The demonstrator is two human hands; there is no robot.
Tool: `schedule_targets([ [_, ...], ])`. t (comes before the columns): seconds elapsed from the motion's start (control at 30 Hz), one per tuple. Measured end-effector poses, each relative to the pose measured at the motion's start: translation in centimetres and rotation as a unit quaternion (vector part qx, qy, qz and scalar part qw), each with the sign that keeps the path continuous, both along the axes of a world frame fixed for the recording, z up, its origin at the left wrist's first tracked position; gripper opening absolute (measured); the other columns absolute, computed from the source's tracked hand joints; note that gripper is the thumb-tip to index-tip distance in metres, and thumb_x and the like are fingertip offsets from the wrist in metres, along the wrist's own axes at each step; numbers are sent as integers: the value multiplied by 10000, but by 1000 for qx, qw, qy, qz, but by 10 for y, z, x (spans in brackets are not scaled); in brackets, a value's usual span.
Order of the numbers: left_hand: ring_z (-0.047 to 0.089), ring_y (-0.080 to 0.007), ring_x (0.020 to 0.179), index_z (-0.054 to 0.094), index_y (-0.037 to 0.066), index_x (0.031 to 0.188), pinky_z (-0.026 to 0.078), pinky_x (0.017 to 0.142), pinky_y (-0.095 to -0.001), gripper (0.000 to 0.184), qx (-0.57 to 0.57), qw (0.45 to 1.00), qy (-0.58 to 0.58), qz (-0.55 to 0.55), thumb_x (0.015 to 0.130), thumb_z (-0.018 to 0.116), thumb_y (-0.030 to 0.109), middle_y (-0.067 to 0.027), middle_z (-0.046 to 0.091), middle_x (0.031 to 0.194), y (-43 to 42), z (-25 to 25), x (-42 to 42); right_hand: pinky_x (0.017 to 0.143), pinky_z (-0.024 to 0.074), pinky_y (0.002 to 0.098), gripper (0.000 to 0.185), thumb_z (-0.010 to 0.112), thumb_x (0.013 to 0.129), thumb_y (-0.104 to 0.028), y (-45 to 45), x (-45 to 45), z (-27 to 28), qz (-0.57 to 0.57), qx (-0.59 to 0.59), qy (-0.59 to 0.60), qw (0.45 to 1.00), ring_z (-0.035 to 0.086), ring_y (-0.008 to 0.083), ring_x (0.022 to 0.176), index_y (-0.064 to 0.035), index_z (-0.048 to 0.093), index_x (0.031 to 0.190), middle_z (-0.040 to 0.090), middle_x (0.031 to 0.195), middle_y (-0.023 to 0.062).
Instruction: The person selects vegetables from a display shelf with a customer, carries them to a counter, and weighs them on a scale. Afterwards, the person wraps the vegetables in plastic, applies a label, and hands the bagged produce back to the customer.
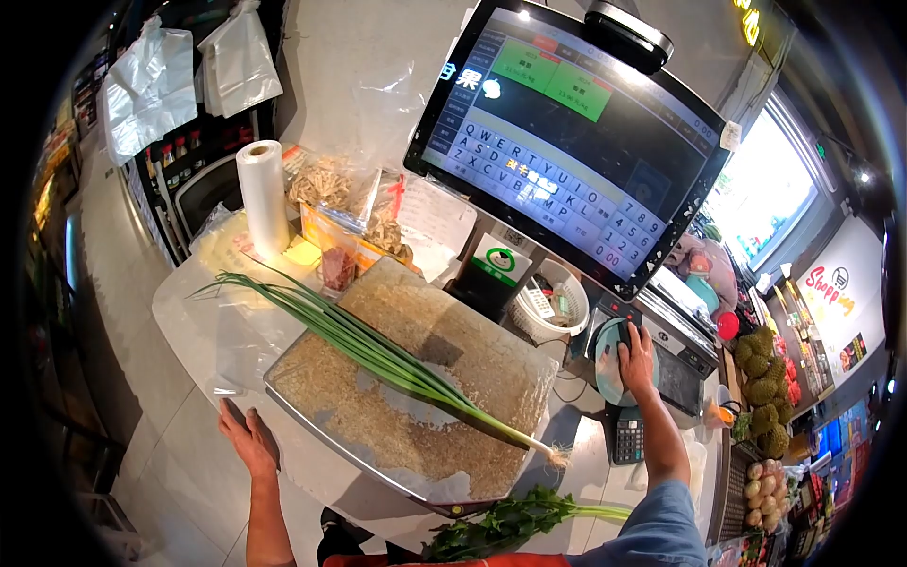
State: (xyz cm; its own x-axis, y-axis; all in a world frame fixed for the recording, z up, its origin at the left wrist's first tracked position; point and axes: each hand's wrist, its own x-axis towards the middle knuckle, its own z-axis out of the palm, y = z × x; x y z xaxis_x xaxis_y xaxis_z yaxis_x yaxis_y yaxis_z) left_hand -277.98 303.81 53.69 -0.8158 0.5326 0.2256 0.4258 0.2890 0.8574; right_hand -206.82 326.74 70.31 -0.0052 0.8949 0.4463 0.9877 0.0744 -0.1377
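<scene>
A bunch of long green onions [378,364] lies diagonally across the worn metal plate of a weighing scale [378,452], its white roots reaching past the right edge. My left hand [249,440] is near the scale's left corner, fingers apart, holding nothing. To the right, my right hand [639,364] rests over a dark computer mouse [624,335] on a round mouse pad [607,364]; most of the mouse is hidden under the fingers. Above the scale, a touchscreen [567,132] shows a keyboard and two green tiles.
Leafy celery [491,526] lies at the counter's near edge. A roll of plastic bags [262,194] stands at the left back, near a packed orange box [340,236]. A white basket [550,302], a calculator [628,440] and a printer-like device [675,335] sit on the right.
</scene>
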Motion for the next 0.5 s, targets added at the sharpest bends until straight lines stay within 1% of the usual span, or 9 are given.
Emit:
schedule_targets([
  [0.1, 311, -431, 1417, 275, 77, 1556, 266, 1169, -459, 615, -2, 1000, 0, 1, 1041, 508, 318, -277, 281, 1512, -1, 7, 3, 1098, 363, 519, 521, 544, 984, -275, 1, 1, -1, 1, 3, -2, 1000, 379, 495, 1355, -174, 427, 1482, 336, 1523, 280],
  [0.27, 320, -430, 1411, 275, 74, 1555, 270, 1167, -458, 596, 16, 1000, 4, -8, 1045, 495, 291, -274, 282, 1505, -1, -1, 0, 1093, 368, 523, 520, 542, 984, -275, -2, -2, 1, 0, 2, -3, 1000, 381, 496, 1353, -176, 428, 1481, 335, 1524, 280],
  [0.37, 320, -427, 1413, 274, 74, 1555, 271, 1167, -457, 592, 15, 1000, 2, -8, 1040, 501, 257, -274, 282, 1503, -2, 6, 4, 1092, 370, 522, 516, 543, 985, -273, -2, -4, 2, -1, 1, -1, 1000, 383, 496, 1351, -174, 431, 1478, 342, 1519, 282],
  [0.5, 341, -427, 1392, 289, 50, 1543, 275, 1162, -450, 580, 14, 1000, 10, -9, 1028, 506, 205, -282, 291, 1490, -2, 6, 3, 1091, 372, 518, 504, 550, 983, -257, 2, 0, -3, 9, 20, -4, 1000, 400, 502, 1336, -160, 447, 1467, 366, 1498, 294],
])
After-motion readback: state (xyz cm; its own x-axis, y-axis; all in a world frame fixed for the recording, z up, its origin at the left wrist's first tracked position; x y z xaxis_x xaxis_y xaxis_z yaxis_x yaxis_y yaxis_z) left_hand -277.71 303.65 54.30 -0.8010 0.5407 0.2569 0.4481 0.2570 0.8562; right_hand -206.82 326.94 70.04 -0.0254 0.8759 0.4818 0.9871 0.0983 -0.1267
